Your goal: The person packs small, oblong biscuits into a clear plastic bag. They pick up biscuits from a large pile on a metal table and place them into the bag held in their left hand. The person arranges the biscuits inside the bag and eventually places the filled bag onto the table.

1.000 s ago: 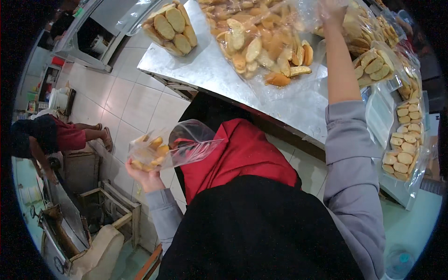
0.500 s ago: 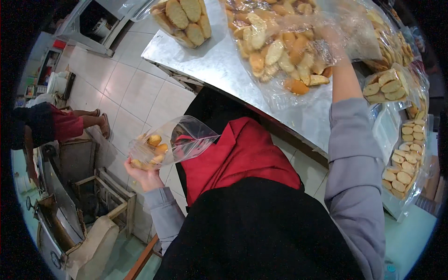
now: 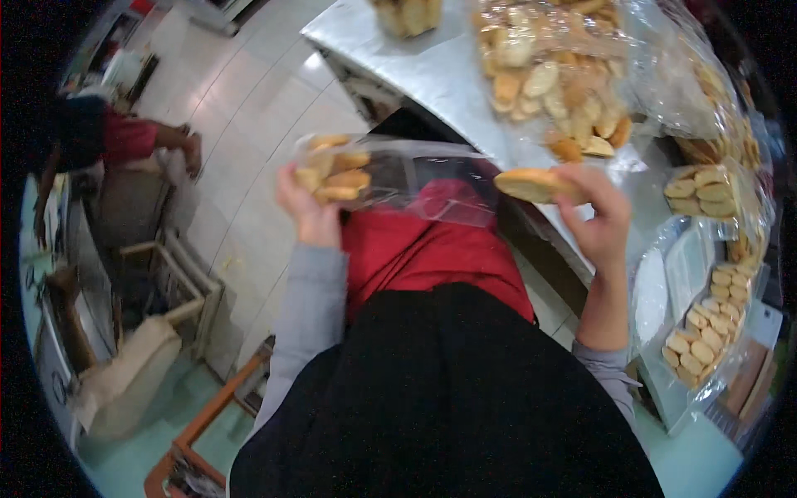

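Observation:
My left hand point(image 3: 309, 207) is closed round the bottom end of a clear plastic bag point(image 3: 432, 187), which lies on its side above my lap with its mouth toward the right. Several oval slices of toasted bread point(image 3: 342, 176) sit in the held end. Between the thumb and fingers of my right hand point(image 3: 594, 207) is one more slice of toasted bread point(image 3: 531, 184), pointing left toward the bag's mouth and apart from it. Beyond that hand, a large clear bag of bread slices point(image 3: 556, 83) rests on the metal table.
The metal table point(image 3: 398, 50) has a corner jutting toward me. A filled bag point(image 3: 407, 17) stands on it at the far left. More packed slices point(image 3: 706, 340) line the right side. At left, a person point(image 3: 124, 137) is near a wooden frame point(image 3: 183, 290).
My right hand has come out of the large bag with a bread slice and moved down toward my lap. My left hand has raised the small bag and brought it rightward.

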A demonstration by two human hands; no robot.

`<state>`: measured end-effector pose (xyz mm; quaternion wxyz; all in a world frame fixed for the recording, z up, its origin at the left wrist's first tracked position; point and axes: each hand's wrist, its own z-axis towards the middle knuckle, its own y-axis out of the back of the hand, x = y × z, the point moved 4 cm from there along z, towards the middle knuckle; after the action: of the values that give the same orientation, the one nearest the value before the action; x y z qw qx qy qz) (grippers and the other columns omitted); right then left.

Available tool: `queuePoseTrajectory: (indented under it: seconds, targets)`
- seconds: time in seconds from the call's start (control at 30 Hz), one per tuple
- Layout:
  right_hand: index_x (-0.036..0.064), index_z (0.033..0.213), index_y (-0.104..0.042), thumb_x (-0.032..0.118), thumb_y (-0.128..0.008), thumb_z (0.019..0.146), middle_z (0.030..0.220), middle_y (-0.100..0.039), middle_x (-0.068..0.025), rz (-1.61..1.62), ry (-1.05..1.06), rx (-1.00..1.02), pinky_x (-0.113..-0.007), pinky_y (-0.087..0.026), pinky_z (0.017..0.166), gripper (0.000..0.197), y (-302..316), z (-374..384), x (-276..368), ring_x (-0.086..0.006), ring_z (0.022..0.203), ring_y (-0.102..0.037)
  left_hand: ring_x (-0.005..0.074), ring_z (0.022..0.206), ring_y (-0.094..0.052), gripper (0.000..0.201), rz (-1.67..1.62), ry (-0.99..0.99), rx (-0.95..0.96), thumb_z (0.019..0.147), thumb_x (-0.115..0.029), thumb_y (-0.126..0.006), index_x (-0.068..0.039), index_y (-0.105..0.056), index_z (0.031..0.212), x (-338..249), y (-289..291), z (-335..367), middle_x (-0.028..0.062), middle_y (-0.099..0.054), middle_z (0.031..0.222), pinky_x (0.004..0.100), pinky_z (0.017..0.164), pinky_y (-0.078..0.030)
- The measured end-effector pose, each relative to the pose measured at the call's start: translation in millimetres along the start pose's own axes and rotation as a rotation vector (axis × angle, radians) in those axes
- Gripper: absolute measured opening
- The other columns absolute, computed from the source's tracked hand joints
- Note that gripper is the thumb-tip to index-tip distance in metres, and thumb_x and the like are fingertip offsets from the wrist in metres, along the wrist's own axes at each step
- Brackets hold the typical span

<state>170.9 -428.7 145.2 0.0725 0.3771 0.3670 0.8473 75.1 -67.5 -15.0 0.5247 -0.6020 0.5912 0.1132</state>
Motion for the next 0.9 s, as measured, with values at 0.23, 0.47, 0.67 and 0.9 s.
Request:
queuePoseTrajectory:
  seconds: [0.23, 0.47, 0.67, 0.9]
  targets:
    - [0.0096, 0.118, -0.053, 0.010, -0.058, 0.080, 0.099, -0.057, -0.0103, 0.331, -0.154, 0.508, -0.027, -0.049, 0.070, 0.039, -89, -27, 34, -0.0215, 0.081, -0.060, 0.0240, 0.091, -0.050, 0.056, 0.111, -0.084, -0.036, 0.073, -0.016, -0.058, -0.001, -0.023, 0.114, 3, -19, -54, 0.0143, -0.041, 0.101, 0.0371, 0.073, -0.048]
    - [0.0011, 0.134, -0.030, 0.016, -0.042, 0.093, 0.124, -0.045, -0.0111, 1.500, -1.005, 0.523, -0.030, -0.049, 0.083, 0.045, -179, -43, 32, -0.0198, 0.100, -0.055, 0.0228, 0.094, -0.049, 0.056, 0.083, -0.066, 0.063, 0.075, -0.013, -0.057, -0.001, -0.022, 0.118, 18, -14, -87, 0.0144, -0.042, 0.103, 0.0342, 0.079, -0.046]
    - [-0.0058, 0.127, -0.036, 0.015, -0.046, 0.092, 0.121, -0.048, -0.0147, 1.685, -0.960, 0.210, -0.035, -0.045, 0.091, 0.042, -196, -31, 53, -0.0239, 0.106, -0.052, 0.0207, 0.092, -0.050, 0.042, 0.068, -0.018, 0.127, 0.077, -0.010, -0.055, -0.004, -0.031, 0.111, 32, -11, -105, 0.0122, -0.045, 0.102, 0.0329, 0.080, -0.045]
    - [-0.0070, 0.121, -0.043, 0.020, -0.047, 0.092, 0.117, -0.052, -0.0145, 1.544, -0.975, 0.129, -0.033, -0.048, 0.086, 0.041, -195, -33, 57, -0.0209, 0.104, -0.053, 0.0193, 0.095, -0.050, 0.044, 0.079, 0.014, 0.201, 0.079, -0.010, -0.058, -0.004, -0.032, 0.113, 35, -4, -110, 0.0122, -0.045, 0.107, 0.0319, 0.081, -0.044]
